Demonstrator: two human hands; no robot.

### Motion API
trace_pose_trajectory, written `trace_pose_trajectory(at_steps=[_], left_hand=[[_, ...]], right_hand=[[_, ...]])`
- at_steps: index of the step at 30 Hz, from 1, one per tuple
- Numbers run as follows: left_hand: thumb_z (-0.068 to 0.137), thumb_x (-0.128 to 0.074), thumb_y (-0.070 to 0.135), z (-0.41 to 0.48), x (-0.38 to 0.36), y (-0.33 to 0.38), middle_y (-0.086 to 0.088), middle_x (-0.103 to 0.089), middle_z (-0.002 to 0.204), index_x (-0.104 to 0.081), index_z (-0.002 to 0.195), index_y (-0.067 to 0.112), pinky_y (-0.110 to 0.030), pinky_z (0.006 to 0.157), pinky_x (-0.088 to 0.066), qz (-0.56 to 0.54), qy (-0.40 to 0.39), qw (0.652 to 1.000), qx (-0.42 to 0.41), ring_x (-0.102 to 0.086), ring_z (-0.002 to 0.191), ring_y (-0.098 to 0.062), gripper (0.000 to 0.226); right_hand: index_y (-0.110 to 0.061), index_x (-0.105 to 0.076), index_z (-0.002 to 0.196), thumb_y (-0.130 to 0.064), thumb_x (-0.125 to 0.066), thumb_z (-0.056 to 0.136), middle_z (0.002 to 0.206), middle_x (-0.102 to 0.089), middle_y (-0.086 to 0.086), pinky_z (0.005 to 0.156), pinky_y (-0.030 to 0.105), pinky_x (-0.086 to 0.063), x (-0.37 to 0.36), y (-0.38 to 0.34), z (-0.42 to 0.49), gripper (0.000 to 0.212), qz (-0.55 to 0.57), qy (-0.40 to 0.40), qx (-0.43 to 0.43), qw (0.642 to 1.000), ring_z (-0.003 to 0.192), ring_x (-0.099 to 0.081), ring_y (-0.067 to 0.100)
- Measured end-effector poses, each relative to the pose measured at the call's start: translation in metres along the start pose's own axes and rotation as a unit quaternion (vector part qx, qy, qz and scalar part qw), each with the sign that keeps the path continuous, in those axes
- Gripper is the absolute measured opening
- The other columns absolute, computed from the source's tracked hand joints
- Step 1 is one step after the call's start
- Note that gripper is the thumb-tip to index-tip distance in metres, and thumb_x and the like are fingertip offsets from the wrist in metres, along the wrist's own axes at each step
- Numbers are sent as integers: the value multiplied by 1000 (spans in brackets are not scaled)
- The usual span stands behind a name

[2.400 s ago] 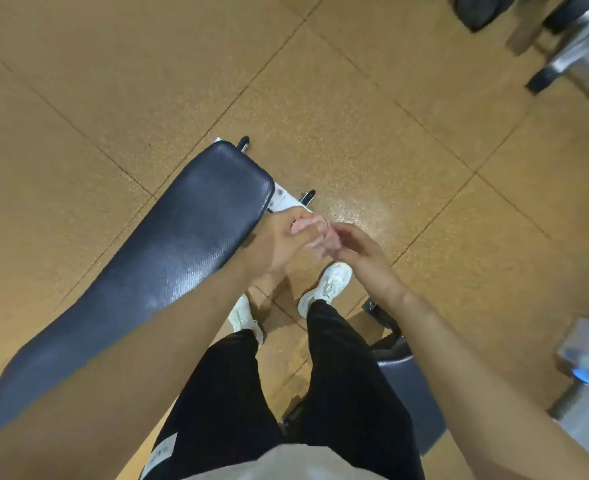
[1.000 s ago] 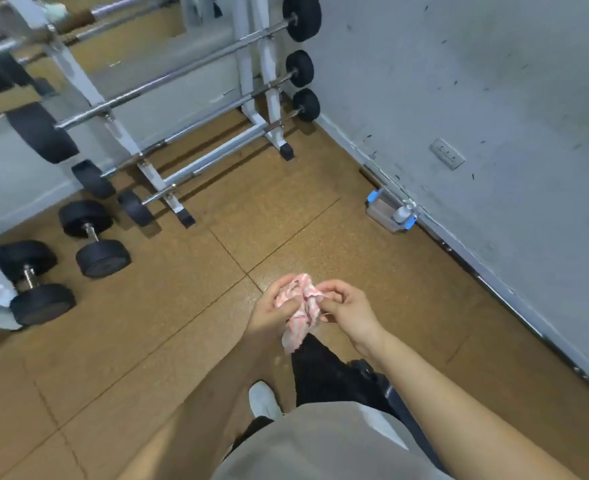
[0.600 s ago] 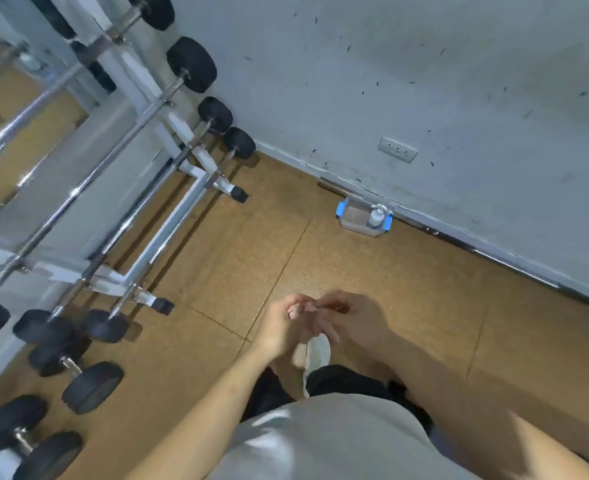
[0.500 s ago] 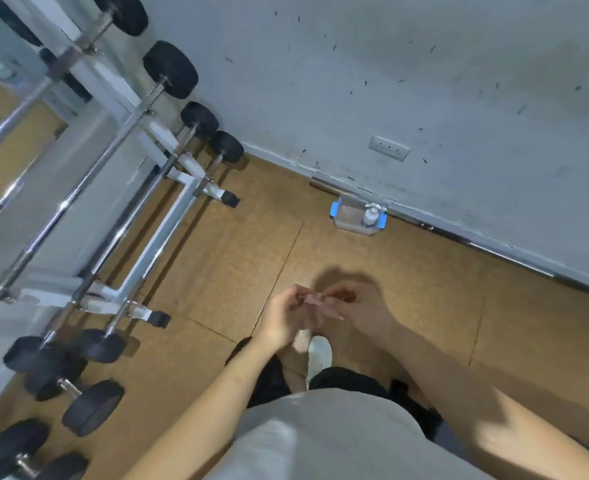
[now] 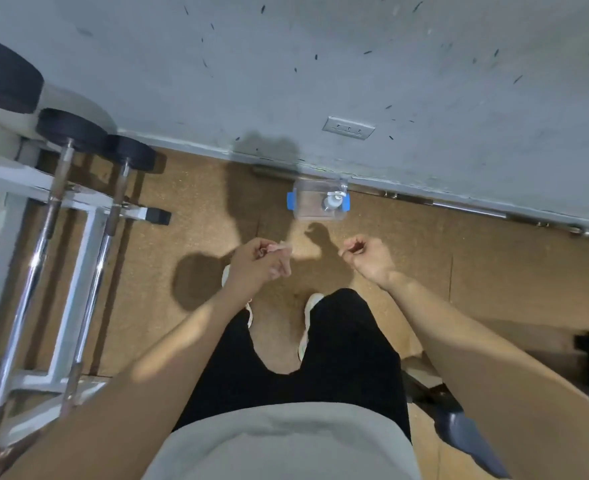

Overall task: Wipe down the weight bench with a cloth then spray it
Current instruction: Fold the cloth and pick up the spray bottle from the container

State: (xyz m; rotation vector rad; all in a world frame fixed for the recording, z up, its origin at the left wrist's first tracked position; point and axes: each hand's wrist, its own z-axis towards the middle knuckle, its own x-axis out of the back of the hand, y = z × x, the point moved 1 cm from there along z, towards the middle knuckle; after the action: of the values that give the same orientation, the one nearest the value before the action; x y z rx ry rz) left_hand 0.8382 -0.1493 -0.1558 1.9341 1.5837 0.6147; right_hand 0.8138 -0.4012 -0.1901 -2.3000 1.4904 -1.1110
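My left hand (image 5: 258,265) is closed around a bunched pink-and-white cloth (image 5: 281,247); only a small corner of it sticks out past the fingers. My right hand (image 5: 369,259) is apart from it, fingers curled in with nothing visible in them. On the floor against the grey wall stands a clear plastic box with blue clips (image 5: 306,206), and a white-capped spray bottle (image 5: 331,201) stands inside it, just beyond both hands. A dark padded corner of the weight bench (image 5: 466,434) shows at the lower right, behind my right arm.
A white rack with chrome barbells and black plates (image 5: 78,216) fills the left side. The grey wall (image 5: 320,64) with a socket (image 5: 348,128) closes off the far side. A metal bar (image 5: 459,206) lies along the wall's foot. My legs and white shoes stand on brown floor.
I have turned away from the bench and come up to the wall and the box. My hands, together on the cloth before, have separated; the cloth stays in the left.
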Motion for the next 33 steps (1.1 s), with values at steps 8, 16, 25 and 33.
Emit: trace_pose_trajectory(at_steps=[8,16,25,33], left_hand=[[88,-78,27,162,3,-19,13,-70,77,-70,101,15,-12,56,-51,-3,40,999,31,-66,72,0,19],[65,-84,44,309,-31,-101,7,-72,75,-70,94,15,-33,77,-57,-57,56,995,59,-69,76,-10,43],[88,-77,24,374,-80,-134,9,-73,68,-68,92,15,-33,75,-57,-23,66,991,116,-69,69,-9,13],[92,-71,19,366,-107,-90,2,-68,68,-66,92,10,-26,58,-53,22,65,992,108,-62,58,-9,11]], right_hand=[[-14,-61,122,-26,-74,91,106,-61,-1,87,28,-50,-22,12,203,36,-34,37,-14,999,97,-60,16],[-9,-42,149,-25,-73,88,144,-45,17,82,16,-29,-60,127,425,70,-178,62,-20,982,128,-46,29],[-11,-61,133,-29,-53,103,133,-63,16,96,36,-47,-53,158,517,36,-280,63,8,958,120,-61,35],[-13,-57,92,-34,-49,104,93,-63,10,68,34,-37,-10,145,477,26,-253,82,88,960,88,-60,34]])
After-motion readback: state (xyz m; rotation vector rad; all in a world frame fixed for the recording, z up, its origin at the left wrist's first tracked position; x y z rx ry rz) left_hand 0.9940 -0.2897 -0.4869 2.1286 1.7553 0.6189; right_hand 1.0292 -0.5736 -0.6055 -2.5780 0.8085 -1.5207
